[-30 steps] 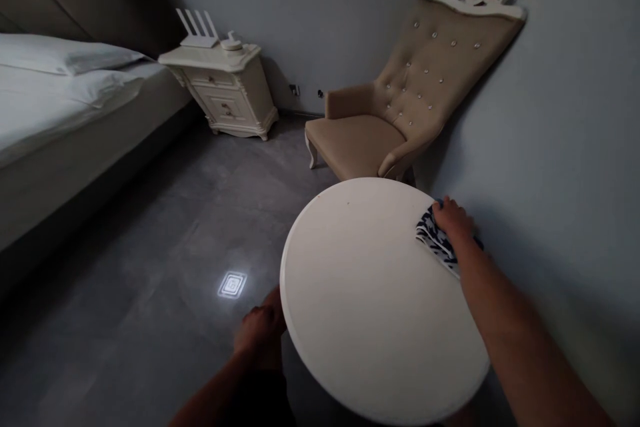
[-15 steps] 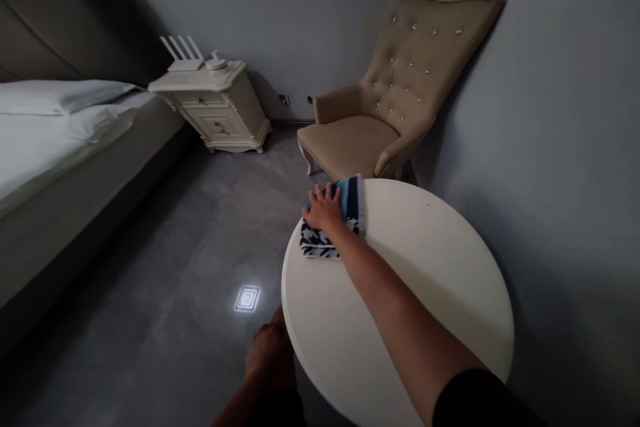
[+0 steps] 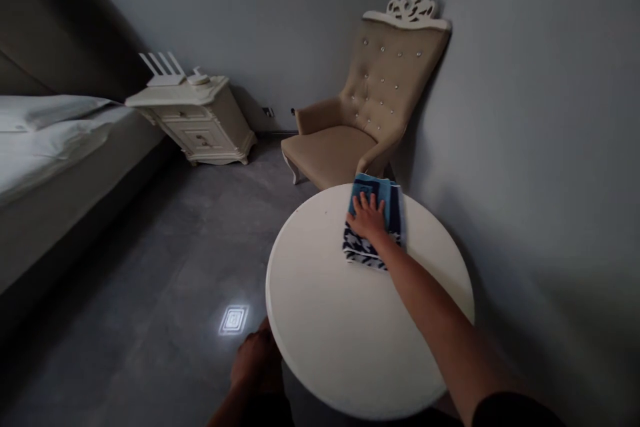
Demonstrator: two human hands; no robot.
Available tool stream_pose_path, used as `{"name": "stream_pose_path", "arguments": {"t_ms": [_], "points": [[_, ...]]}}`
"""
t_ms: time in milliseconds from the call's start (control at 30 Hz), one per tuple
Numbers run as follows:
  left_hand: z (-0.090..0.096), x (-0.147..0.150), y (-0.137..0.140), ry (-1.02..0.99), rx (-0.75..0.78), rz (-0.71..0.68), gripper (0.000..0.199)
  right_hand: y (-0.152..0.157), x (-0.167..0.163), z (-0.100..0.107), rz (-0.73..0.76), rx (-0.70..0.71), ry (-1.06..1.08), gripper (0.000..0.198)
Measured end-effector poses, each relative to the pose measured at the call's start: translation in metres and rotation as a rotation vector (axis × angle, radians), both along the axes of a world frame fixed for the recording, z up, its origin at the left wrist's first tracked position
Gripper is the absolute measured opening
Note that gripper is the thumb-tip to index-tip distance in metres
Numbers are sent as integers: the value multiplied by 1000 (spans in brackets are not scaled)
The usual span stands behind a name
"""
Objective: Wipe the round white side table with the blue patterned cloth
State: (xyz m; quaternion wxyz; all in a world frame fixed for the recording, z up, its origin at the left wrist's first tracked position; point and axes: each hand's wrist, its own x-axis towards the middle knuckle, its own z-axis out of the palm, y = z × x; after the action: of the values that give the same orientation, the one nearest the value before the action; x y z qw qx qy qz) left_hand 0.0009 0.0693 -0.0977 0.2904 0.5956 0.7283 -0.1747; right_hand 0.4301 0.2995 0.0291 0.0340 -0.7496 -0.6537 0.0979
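My right hand [image 3: 369, 219] lies flat on a folded towel [image 3: 395, 210], its fingers spread and palm pressed down on the cloth. The towel has blue and navy stripes, with a black-and-white pattern on its near part. It rests on the white round table [image 3: 345, 340], toward the far right side. My left hand [image 3: 254, 355] is low by the table's left edge, seemingly resting on my leg. Its fingers are dark and mostly hidden, so their pose is unclear.
Beyond the table stands a tan tufted armchair [image 3: 333, 153]. A cream nightstand [image 3: 210, 133] holds a white router [image 3: 167, 79] with several antennas. On the left is a bed [image 3: 75, 167] with white bedding. A grey wall [image 3: 540, 147] rises on the right. A light patch [image 3: 233, 320] shines on the floor.
My right hand has slid the towel across the table, from the left rim over to the right. My left hand stays low beside the table. The view has shifted slightly.
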Motion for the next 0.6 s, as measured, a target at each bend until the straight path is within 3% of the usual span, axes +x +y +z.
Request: {"name": "stream_pose_path", "arguments": {"t_ms": [167,300,433,600], "points": [[-3,-6,-3,-38,30,5,55,-51,120,-2,-241,-96,-138,83],[-4,-10,-4,-53,44,15,57,-78,171,-10,-381,-100,-190,84],[-8,-12,-2,-42,21,-15,63,-73,153,-12,-424,-114,-171,87],[-9,-12,-1,-52,16,-37,67,-34,46,-8,-220,-82,-132,86]]}}
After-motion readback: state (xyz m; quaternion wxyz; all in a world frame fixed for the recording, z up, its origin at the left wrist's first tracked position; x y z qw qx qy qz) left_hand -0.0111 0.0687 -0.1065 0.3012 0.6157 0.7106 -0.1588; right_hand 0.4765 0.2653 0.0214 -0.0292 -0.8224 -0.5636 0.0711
